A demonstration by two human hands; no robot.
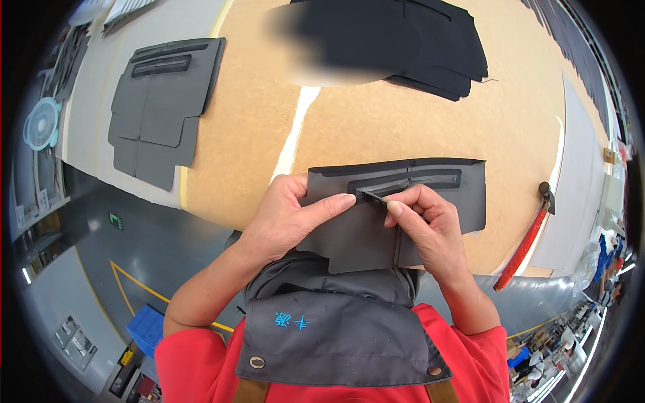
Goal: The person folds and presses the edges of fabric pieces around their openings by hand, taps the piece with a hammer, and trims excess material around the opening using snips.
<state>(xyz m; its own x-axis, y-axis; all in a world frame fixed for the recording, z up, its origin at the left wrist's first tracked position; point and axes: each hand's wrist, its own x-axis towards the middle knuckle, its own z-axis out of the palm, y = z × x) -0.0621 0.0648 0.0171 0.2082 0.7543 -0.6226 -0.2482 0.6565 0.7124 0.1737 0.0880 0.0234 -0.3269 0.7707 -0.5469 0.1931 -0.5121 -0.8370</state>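
A dark grey, leather-like panel (363, 238) lies at the near edge of the table in front of me. A long black strip (437, 180) with a narrow slot runs across its upper part. My left hand (295, 211) grips the panel's left side, thumb on top near the strip's left end and fingers behind the panel. Pinched in my right hand (426, 218) is a thin, pointed dark tool (375, 197). Its tip is at the left end of the strip, close to my left thumb.
Similar grey panels (158, 114) are stacked at the table's left. Black panels (437, 50) lie at the far side, partly blurred. A hammer with a red handle (521, 252) rests near the right edge. The tan table (248, 121) ends close to my body.
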